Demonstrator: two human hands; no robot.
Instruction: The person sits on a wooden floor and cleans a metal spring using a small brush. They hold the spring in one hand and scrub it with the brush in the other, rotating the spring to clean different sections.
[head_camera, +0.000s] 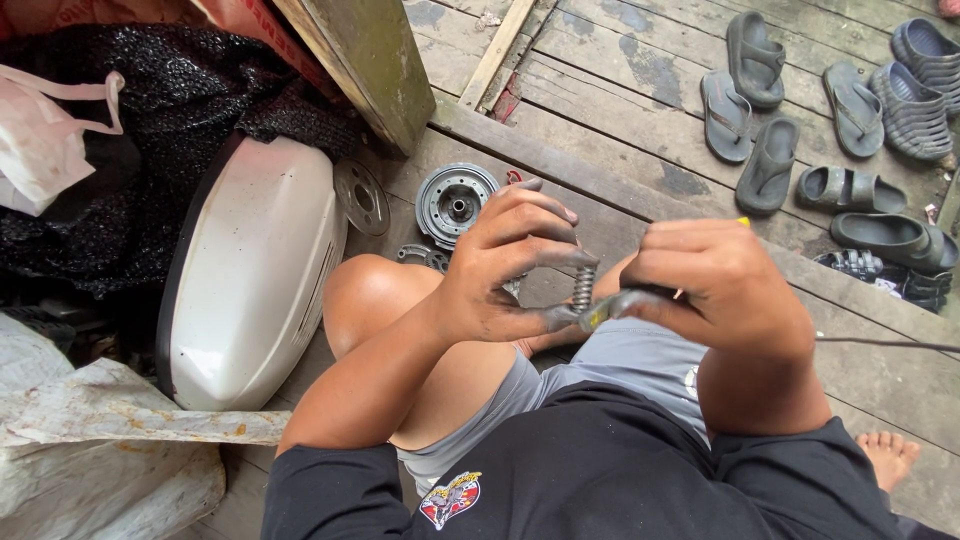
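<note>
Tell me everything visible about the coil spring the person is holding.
The coil spring is a short, tightly wound grey metal coil, dull and grimy. It stands roughly upright between the hands, above the person's lap. The left hand, smeared with dark grease, pinches it with fingertips at its top and the thumb near its base. Its lower end meets a grey tool gripped by the right hand; whether it is hooked there cannot be told.

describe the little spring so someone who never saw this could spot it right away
Start at the big white rounded cover on the plank floor, then move right to the two hands raised over the person's knees. The spring stands upright under the left hand fingertips: a short grey coil, the only ribbed thing there, unlike the smooth bent tool tip beside it.
</note>
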